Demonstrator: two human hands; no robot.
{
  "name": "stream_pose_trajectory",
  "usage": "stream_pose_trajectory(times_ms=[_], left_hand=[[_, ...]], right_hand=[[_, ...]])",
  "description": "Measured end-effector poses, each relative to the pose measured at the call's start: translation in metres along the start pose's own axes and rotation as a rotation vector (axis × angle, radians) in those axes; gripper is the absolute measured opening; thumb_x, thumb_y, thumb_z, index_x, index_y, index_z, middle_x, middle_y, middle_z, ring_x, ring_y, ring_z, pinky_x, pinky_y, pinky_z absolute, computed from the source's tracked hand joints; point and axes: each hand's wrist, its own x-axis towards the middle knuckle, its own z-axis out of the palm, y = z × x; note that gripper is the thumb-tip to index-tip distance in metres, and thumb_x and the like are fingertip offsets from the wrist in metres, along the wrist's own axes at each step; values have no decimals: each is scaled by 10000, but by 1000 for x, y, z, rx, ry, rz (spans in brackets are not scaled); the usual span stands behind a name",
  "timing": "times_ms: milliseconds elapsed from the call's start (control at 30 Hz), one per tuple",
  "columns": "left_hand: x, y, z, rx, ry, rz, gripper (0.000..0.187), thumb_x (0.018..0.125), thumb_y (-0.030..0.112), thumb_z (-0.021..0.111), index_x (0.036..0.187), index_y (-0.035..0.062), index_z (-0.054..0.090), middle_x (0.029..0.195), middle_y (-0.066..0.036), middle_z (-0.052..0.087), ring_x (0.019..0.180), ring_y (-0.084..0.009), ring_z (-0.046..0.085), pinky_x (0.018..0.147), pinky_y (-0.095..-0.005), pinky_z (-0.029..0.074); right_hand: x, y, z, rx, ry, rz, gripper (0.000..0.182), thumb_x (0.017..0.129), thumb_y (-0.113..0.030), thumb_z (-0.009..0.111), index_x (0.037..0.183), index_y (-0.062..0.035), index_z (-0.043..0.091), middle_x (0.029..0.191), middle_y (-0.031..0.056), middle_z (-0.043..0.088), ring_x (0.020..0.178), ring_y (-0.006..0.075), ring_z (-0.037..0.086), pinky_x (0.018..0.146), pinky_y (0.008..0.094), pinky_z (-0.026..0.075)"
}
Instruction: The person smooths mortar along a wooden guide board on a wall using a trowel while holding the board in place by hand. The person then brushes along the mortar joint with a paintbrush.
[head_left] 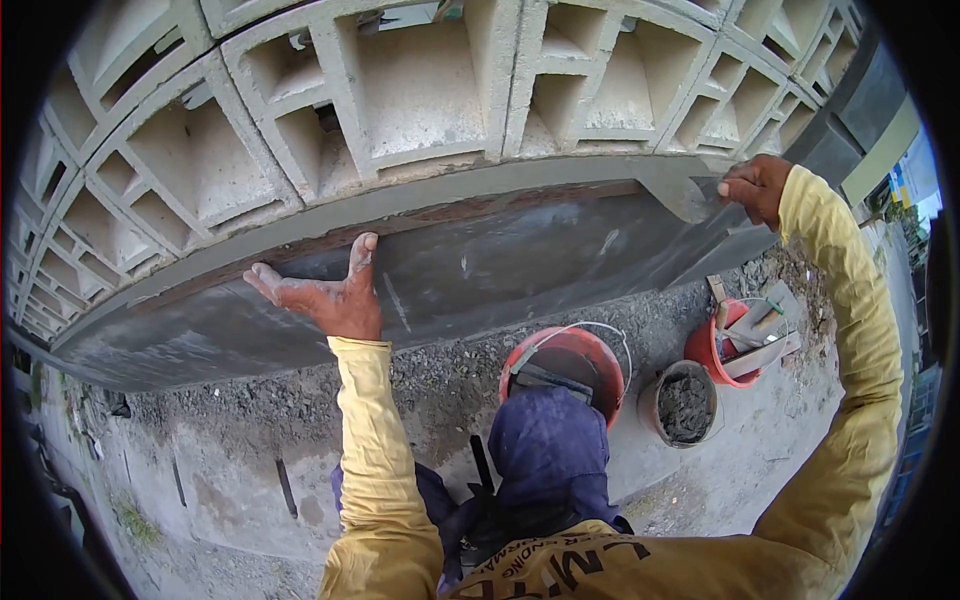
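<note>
My right hand [757, 195] is closed round the handle end of a trowel. The flat trowel blade [678, 197] lies against the grey mortar ledge [430, 192] under the breeze blocks, towards its right end. At the left, my left hand [338, 297] has thumb and fingers spread, smeared with pale mortar and holding nothing. It is close to the wall just under the ledge; whether the fingertips touch is hard to tell. Between the hands, a rough brownish strip [500, 205] runs below the ledge, above the smooth dark grey rendered wall [520, 260].
Patterned breeze blocks [420, 85] rise above the ledge. Below stand a red bucket [606, 362] with water and a tool, a bucket [649, 412] of wet mortar [686, 405], and another red bucket [703, 352] with tools. Gravel [440, 370] lines the wall's foot.
</note>
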Motion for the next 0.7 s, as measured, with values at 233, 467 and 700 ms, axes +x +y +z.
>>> stream_pose_trajectory(times_ms=[233,467,700], left_hand=[[2,9,-6,-46,-48,-124,1295,682,376,898,1460,-59,-41,1518,-314,-39,1451,-420,12,1181,-516,96],[3,5,-5,40,-31,-61,1295,674,404,891,1457,-52,-35,1514,-319,-22,1440,-448,53,1169,-542,136],[0,-1,-5,112,-33,-58,1334,633,516,884,1445,-82,10,1506,-322,27,1440,-446,54,1164,-571,159]], right_hand=[[-26,-21,-1,124,14,-121,295,936,-293,576,941,-10,660,569,42,542,434,125,494,431,276,386],[-11,-199,57,-335,44,-709,392,942,-354,505,990,-8,682,853,242,663,845,438,632,815,505,496],[9,-246,70,-480,-3,-549,413,963,-367,473,1035,-12,672,887,237,661,881,439,633,834,502,500]])
